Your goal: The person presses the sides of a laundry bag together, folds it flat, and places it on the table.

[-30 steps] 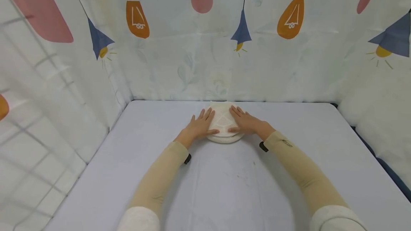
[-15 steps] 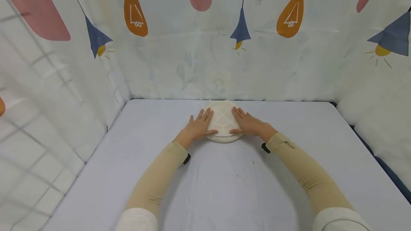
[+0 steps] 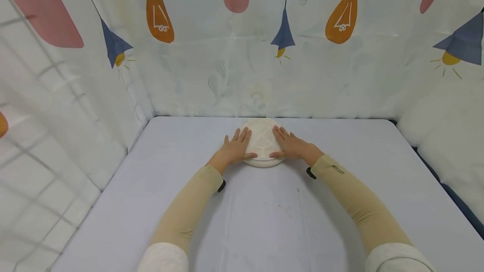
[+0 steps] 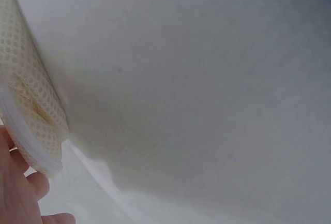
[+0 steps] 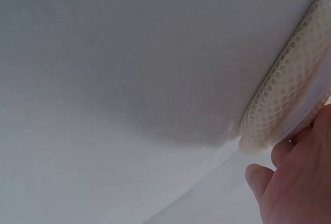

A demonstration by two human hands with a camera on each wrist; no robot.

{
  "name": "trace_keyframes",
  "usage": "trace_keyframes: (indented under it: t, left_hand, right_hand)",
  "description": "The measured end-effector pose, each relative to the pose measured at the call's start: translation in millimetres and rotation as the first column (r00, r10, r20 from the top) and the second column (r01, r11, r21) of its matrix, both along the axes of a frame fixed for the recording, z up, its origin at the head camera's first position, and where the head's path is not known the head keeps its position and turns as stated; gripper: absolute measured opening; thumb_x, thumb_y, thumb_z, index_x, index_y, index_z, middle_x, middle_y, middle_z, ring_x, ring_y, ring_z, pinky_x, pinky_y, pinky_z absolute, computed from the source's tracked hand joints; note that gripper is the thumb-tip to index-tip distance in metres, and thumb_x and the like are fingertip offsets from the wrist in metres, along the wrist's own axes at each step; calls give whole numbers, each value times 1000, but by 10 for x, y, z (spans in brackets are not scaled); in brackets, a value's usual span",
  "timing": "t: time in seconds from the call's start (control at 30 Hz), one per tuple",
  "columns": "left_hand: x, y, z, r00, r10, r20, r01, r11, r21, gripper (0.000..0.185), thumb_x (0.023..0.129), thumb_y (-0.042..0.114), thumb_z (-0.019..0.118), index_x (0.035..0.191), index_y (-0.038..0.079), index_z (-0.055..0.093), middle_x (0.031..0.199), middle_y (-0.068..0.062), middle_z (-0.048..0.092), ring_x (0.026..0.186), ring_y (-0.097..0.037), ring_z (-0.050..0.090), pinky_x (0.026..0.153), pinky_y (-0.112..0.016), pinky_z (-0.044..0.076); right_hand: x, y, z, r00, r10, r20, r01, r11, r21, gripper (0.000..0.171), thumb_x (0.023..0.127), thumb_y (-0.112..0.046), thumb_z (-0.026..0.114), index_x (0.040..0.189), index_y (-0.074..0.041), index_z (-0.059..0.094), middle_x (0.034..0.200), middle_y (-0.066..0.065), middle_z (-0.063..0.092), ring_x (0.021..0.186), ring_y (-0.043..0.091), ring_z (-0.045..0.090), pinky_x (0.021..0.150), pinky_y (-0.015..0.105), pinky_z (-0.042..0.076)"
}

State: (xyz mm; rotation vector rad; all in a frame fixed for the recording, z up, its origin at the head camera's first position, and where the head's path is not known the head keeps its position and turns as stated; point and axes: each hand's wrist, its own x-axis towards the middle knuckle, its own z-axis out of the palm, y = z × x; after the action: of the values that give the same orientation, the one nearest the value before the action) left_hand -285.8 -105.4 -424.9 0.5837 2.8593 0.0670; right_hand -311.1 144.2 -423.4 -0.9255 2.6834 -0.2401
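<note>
A round cream mesh laundry bag [image 3: 261,142] lies at the far middle of the table, near the back edge. On its left side rests my left hand [image 3: 234,148], fingers straight and spread, thumb toward the bag's front. My right hand [image 3: 293,145] lies on the right side in the same way, its thumb pointing inward. In the left wrist view the mesh bag [image 4: 31,100] shows a pale band along its side, with the hand's fingers against it. The right wrist view has the mesh bag [image 5: 284,89] flat on the cloth beside the fingers. The bag's underside is hidden.
A white cloth covers the table [image 3: 261,217]. Behind it hangs a curtain [image 3: 211,74] printed with lamps and bulbs, close to the bag. A pale curtain with grid-like shadows [image 3: 49,158] borders the left side, and white fabric [image 3: 446,129] the right.
My right hand has shifted slightly outward to the right on the bag. The bag's front edge looks a little flatter. My left hand stays in about the same place.
</note>
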Motion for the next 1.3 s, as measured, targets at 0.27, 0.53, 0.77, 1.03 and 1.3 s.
trace_keyframes:
  t: [0.27, 0.53, 0.77, 1.03, 1.3]
  left_hand:
    - [17, 2, 42, 1000, 5, 13, -6, 1000, 29, 95, 103, 60, 48, 165, 5, 1, 171, -12, -3, 156, -36, -1, 119, -68, 14]
    - [16, -26, 51, 1000, 1, 23, -2, 999, 51, 95, 103, 61, 47, 165, 7, -1, 171, -11, -5, 156, -35, -3, 120, -67, 13]
    - [26, -50, 79, 1000, -10, 22, 8, 997, 80, 94, 103, 59, 48, 165, 7, 0, 171, -12, -5, 155, -36, -3, 120, -67, 11]
    - [56, -108, 109, 1000, -13, -2, 13, 994, 107, 90, 104, 56, 49, 165, 8, 4, 171, -12, -2, 156, -36, -1, 120, -67, 13]
    - [97, -153, 184, 996, -27, -87, 40, 988, 147, 78, 107, 51, 48, 165, 10, 16, 171, -12, 5, 155, -38, 6, 120, -66, 17]
  right_hand:
    - [-2, 19, 3, 999, -16, 30, 17, 999, -39, 101, 104, -51, 55, 160, 7, -5, 168, 24, -7, 154, 40, -7, 124, 58, 9]
    - [-31, 53, -55, 999, -14, 41, 17, 998, -69, 101, 104, -53, 53, 160, 5, -7, 168, 22, -9, 154, 38, -10, 124, 56, 7]
    - [-7, 72, 3, 998, -14, 69, 22, 993, -115, 98, 105, -50, 53, 160, 5, -6, 168, 22, -10, 154, 41, -10, 124, 58, 6]
    - [18, 110, 53, 999, -4, 45, 10, 992, -124, 94, 106, -49, 52, 162, 2, -3, 169, 21, -9, 153, 44, -8, 123, 60, 9]
    - [41, 189, 118, 999, -34, 0, 34, 983, -179, 91, 104, -50, 56, 165, -4, 6, 170, 18, 0, 155, 41, -3, 122, 59, 15]
